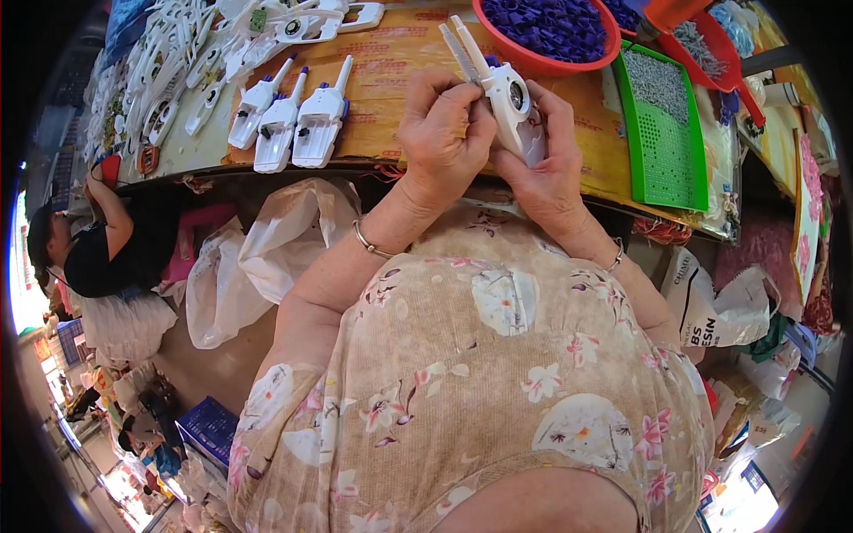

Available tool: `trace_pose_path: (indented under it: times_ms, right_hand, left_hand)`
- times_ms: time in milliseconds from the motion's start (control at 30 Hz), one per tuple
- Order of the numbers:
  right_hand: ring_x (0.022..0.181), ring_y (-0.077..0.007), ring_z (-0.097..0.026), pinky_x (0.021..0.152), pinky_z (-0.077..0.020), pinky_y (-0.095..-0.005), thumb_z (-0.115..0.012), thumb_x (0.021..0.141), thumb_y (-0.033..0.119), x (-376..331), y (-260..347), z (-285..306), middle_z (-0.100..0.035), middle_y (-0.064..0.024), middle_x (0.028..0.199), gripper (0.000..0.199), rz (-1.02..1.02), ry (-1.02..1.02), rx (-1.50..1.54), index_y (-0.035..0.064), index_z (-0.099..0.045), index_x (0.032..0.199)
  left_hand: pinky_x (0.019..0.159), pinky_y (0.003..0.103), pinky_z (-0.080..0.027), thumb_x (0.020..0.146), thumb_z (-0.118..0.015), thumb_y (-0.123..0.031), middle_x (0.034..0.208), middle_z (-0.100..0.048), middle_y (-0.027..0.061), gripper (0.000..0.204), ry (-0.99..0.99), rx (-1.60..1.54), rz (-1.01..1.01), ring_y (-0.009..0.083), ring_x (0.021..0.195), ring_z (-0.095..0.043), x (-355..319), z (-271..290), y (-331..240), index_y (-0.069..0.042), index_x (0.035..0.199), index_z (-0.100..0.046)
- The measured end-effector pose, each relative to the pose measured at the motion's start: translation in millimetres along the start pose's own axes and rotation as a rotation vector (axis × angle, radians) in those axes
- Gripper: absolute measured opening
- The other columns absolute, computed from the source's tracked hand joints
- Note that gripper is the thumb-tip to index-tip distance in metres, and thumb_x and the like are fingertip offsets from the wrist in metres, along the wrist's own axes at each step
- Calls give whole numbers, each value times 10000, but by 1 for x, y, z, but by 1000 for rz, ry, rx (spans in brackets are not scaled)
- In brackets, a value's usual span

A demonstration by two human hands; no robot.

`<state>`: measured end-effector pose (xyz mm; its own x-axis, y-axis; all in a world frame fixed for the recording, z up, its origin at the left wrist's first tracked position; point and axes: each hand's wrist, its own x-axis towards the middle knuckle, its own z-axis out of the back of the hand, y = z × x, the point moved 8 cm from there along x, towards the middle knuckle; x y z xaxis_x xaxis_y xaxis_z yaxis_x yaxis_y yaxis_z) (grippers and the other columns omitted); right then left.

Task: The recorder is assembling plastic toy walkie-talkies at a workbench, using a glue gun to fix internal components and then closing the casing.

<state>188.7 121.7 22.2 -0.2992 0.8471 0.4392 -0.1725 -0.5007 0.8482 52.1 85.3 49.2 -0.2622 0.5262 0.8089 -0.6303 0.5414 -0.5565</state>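
We had both hands just on the near side of the red bowl (pixel 582 67), which was heaped with blue parts (pixel 551 31). Our right hand (pixel 549 169) was curled around the white device (pixel 508 108), holding it tilted, its two prongs (pixel 471 46) pointing away from us, just left of the bowl. Our left hand (pixel 449 133) was closed on the device's left side, by the base of the prongs; whether it pinched anything else there, we could not tell. Well left of the bowl, three units (pixel 277 133) lay side by side on the table (pixel 391 53), and farther left of it spread a pile of white parts (pixel 191 67). Right of the bowl, we had a green tray (pixel 668 169) with small grey bits (pixel 656 84) in its far part.
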Motion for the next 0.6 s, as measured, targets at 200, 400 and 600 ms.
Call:
trace_pose_path:
  times_ms: [200,400,600]
  right_hand:
    - [1096,-179,-498,954,-407,-302,-697,703,-9,5,-12,4,-490,-103,1204,690,-50,12,37,5,-381,1316]
    - [1091,-185,-496,953,-392,-303,-666,714,8,9,-11,9,-493,-108,1200,671,-23,30,38,-7,-377,1320]
    - [1126,-194,-466,984,-363,-322,-644,710,2,4,-24,10,-457,-113,1235,676,-39,21,49,-13,-363,1325]
  left_hand:
    - [645,277,-520,706,-652,74,915,-549,116,246,-2,-118,82,218,757,-596,2,-3,5,5,936,-598]
    - [659,275,-521,762,-579,45,895,-563,118,179,12,-42,371,195,740,-611,22,23,51,34,940,-588]
    - [684,394,-492,745,-568,-58,822,-605,173,123,147,409,180,320,746,-607,109,22,120,3,828,-636]
